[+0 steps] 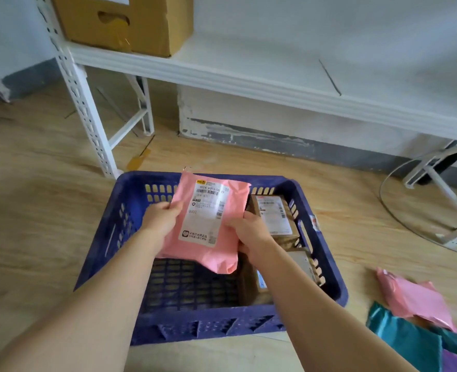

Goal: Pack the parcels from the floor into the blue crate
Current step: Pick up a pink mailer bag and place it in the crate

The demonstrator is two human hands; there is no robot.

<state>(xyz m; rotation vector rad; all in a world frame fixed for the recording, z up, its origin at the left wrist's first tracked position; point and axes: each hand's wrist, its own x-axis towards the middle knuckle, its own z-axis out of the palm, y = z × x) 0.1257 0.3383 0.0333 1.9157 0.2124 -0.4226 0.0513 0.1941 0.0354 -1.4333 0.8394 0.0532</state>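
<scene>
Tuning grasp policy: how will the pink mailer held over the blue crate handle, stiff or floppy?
Probably floppy: the pink mailer creases and bends between the left hand and right hand. Likely light: edge pinches hold it.

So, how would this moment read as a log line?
left hand + right hand: hold pink parcel over blue crate | brown boxes inside | more parcels on floor

label [205, 213] on pink parcel [203, 257], 9024 0303

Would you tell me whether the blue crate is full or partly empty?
Partly empty: in the blue crate, brown boxes line the right side, while bare grid floor shows on the left.
</scene>
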